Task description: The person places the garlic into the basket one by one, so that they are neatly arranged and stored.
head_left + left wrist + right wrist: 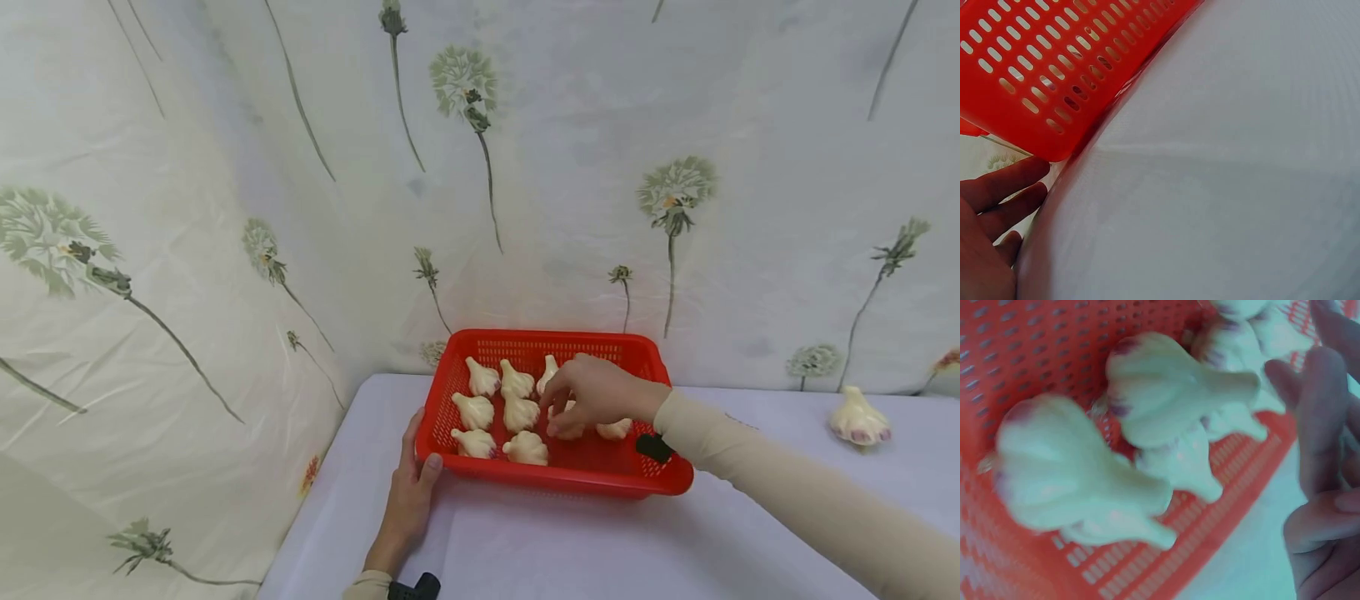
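Note:
A red plastic basket with slotted walls stands on the table, and several cream garlic bulbs with purple-tinged bases lie in it in loose rows. My left hand holds the basket's near left corner, thumb at the front rim and fingers along the left side; in the left wrist view, extended fingers reach its lower corner. My right hand is inside the basket, fingers loosely bent over the bulbs. In the right wrist view its fingertips are near the stem of one garlic bulb, with nothing between them.
A single garlic bulb sits on the table to the right of the basket. White cloth covers the table. A dandelion-print curtain hangs behind and along the left side.

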Motion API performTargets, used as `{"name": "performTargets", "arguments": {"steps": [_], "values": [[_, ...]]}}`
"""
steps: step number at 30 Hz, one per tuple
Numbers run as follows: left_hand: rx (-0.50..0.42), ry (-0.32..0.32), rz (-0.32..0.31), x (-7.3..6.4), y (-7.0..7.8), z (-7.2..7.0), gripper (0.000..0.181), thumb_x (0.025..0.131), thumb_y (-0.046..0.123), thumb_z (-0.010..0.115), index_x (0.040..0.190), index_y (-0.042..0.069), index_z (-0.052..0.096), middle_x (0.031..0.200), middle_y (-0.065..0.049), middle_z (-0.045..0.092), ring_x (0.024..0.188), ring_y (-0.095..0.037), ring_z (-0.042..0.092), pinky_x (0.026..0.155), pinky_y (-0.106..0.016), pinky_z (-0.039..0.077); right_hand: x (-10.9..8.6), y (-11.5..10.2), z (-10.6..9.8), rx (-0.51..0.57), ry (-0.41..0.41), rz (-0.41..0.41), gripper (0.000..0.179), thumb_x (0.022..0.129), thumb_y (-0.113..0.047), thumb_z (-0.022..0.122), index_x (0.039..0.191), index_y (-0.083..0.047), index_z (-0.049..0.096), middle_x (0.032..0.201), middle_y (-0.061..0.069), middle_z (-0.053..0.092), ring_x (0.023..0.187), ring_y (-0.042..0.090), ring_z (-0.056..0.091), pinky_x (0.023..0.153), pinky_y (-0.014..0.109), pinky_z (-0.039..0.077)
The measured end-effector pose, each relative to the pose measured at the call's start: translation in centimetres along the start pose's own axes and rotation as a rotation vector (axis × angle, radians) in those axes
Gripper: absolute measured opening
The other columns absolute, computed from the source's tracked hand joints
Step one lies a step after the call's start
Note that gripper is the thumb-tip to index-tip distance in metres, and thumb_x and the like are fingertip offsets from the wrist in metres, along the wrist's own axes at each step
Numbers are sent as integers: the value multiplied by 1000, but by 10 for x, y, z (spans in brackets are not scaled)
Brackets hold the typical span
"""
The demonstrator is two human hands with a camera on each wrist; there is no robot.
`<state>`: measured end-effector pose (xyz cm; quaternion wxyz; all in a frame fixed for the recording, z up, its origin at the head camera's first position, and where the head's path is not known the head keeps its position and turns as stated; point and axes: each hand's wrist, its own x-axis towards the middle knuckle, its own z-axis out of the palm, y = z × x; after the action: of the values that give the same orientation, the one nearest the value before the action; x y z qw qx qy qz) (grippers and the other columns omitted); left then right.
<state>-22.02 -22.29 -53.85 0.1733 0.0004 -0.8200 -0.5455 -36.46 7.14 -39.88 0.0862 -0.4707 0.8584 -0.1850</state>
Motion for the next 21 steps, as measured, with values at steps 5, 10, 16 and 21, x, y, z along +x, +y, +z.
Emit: {"name": "performTargets", "arguments": {"steps": [5,10,16,21], "values": [[-5,2,-5,0,3,3,66,99,30,55,154,44,22,154,5,42,136,-24,47,104,-57,44,-28,19,-21,-51,110,26,17,80,-34,82,92,-24,78,77,-21,67,69,-3,61,62,23,52],[-9,-12,-12,-3,25,-2,66,99,29,54,156,36,22,154,-2,42,137,-27,47,105,-57,43,-62,47,-37,-103,182,93,11,80,-32,82,88,-26,77,74,-20,66,65,-1,59,59,23,51],[-11,-16,-13,-7,38,-6,65,100,32,54,157,35,23,154,-2,42,136,-28,47,105,-57,44,-116,78,-74,-126,217,297,18,83,-32,80,95,-18,78,79,-10,71,64,6,61,53,24,52],[-26,-33,-23,-9,44,-8,65,100,33,53,157,33,22,156,-4,40,138,-30,45,105,-56,44,-172,117,-97,-240,234,502,56,80,-57,75,106,-8,75,88,2,74,74,17,66,60,35,54]]}}
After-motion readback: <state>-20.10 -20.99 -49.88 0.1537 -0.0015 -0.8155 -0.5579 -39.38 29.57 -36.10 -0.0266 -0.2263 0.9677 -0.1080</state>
